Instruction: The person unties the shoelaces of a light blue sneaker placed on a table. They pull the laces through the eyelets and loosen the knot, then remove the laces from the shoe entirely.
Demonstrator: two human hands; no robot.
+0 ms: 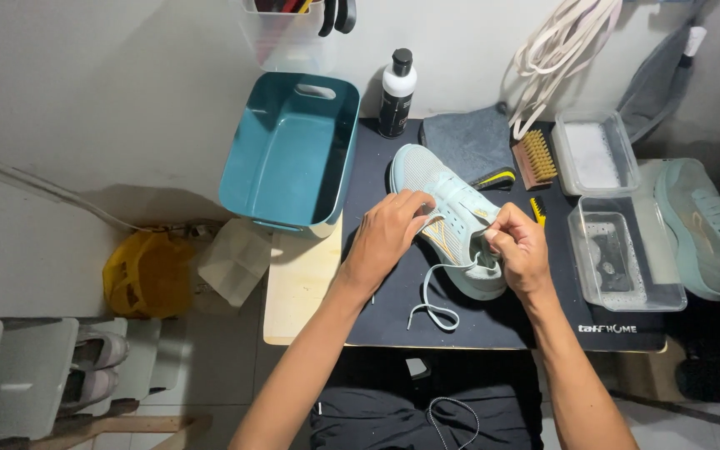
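Observation:
A pale mint sneaker (439, 187) with orange trim lies on a dark mat (393, 308), toe pointing away from me. My left hand (387, 235) rests on the shoe's side near the middle and steadies it. My right hand (517, 247) pinches the pale lace (432, 293) at the top eyelets by the collar. A loose loop of that lace trails down onto the mat toward me.
A teal plastic basket (289, 150) stands at the left of the mat, a black-and-white bottle (396, 92) behind the shoe. A wooden brush (535, 158), two clear plastic tubs (622, 254) and a second mint sneaker (706, 225) lie to the right. A yellow bag (145, 275) sits on the floor.

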